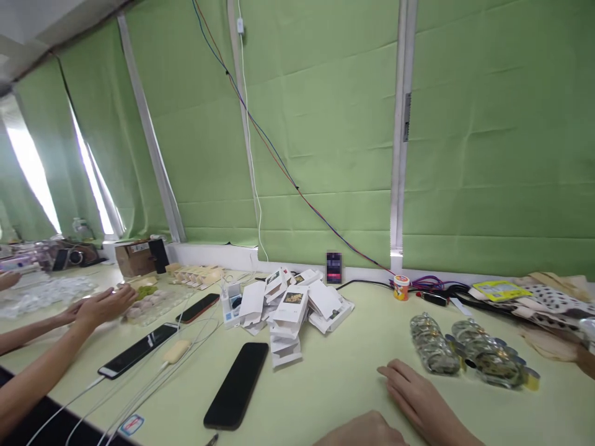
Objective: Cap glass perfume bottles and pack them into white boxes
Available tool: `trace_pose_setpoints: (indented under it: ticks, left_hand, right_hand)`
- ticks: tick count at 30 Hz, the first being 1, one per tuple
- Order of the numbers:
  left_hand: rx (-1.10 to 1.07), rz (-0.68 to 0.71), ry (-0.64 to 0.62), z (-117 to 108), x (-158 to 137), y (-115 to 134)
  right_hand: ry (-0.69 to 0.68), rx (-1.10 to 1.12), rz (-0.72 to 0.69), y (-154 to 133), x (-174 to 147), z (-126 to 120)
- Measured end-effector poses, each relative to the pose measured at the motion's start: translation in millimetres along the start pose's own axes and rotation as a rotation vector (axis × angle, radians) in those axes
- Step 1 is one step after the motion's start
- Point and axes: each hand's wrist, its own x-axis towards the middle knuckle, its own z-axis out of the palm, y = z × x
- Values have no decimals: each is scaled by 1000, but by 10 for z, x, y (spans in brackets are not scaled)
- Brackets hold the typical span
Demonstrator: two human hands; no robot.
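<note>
My right hand (416,393) lies on the pale yellow-green tabletop with its fingers stretched out to the left, and nothing is in it. Just left of it, my left hand (365,430) is cut off by the bottom edge; I see only its back and knuckles, and its fingers are hidden. Closest to my right hand are two rows of clear-wrapped packs with greenish contents (434,344), (488,353). A heap of white printed cartons (290,306) lies ahead of my hands. A black phone (237,385) rests to the left of them.
At left, a co-worker's hands (105,305) work near a clear tray (153,310). White cables (139,393), a power bank (176,352) and two more phones (138,350), (198,308) lie between us. Behind are an orange tub (401,288) and spotted cloth (553,301).
</note>
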Motion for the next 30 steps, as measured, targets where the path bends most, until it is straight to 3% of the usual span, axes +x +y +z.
trace_pose_setpoints:
  ticks: [2,4,6,8,12,15,19,23,30]
  left_hand:
    - [61,-60,186,-232,-31,-67]
    - [-6,-269,331,-435,15,-138]
    - [-100,-483,388,-548,69,-214]
    - [-183,-658,348,-554,91,-279]
    - [-254,-870,118,-389,56,-346]
    - [-271,-943,-36,-279,16,-372]
    - [-296,-957,-120,-231,-13,-409]
    - [-322,-958,-97,-266,3,-413]
    - [-350,-981,-96,-318,62,-383]
  right_hand:
    - [-63,31,33,31,-8,54]
    - [-142,39,45,65,4,71]
    - [-224,33,54,90,22,76]
    - [-276,8,61,119,25,93]
    - [-247,-119,102,245,-33,228]
    - [-132,-264,126,406,-96,426]
    - [33,-416,81,627,-162,711]
    - [162,-494,27,742,-210,859]
    - [292,-533,-52,783,-233,912]
